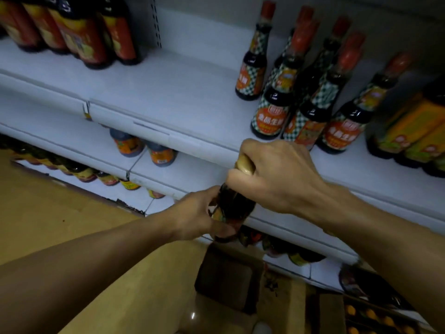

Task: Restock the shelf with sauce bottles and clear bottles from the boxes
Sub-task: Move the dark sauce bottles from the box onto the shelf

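Left hand (199,213) grasps the lower body of a dark sauce bottle (232,203); right hand (272,174) wraps its grip around the yellowish cap end. The bottle is held before the white shelf (168,92), below the checker-labelled bottles (310,92) standing at right.

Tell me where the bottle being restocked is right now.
In the head view, the dark sauce bottle is centre frame, off the shelf, held between the left hand at its body and the right hand round its neck, just below the checker-labelled bottles.
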